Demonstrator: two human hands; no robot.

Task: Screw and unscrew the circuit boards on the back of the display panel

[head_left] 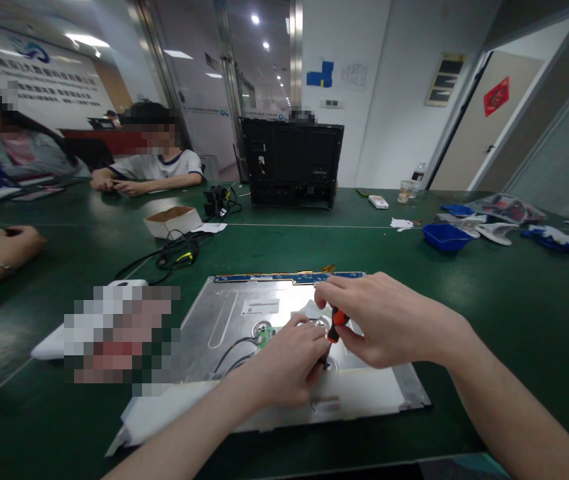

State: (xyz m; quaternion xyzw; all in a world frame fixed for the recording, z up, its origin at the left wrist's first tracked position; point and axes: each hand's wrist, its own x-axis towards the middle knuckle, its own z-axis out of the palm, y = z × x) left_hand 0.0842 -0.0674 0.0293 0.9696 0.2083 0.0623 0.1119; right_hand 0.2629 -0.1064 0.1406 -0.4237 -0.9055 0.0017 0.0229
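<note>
A flat metal display panel (224, 303) lies on the green table in front of me, with a blue circuit strip (274, 279) along its far edge. My right hand (384, 320) grips a red-and-black screwdriver (338, 321) above the panel, its shaft pointing down. Close by its tip, my left hand (289, 360) rests on the panel with fingers curled together; what they pinch is hidden. Left of those fingers, a small green circuit board (265, 337) with black wires shows beside a round metal boss (261, 328).
A black monitor housing (291, 163) stands at the back. Cables (174, 250) and an open box (174, 220) lie to the left, near another person's hands (9, 250). A blue tray (445, 237), gloves (557, 239) and a bottle (417, 177) are at right. Another person (164, 163) sits opposite.
</note>
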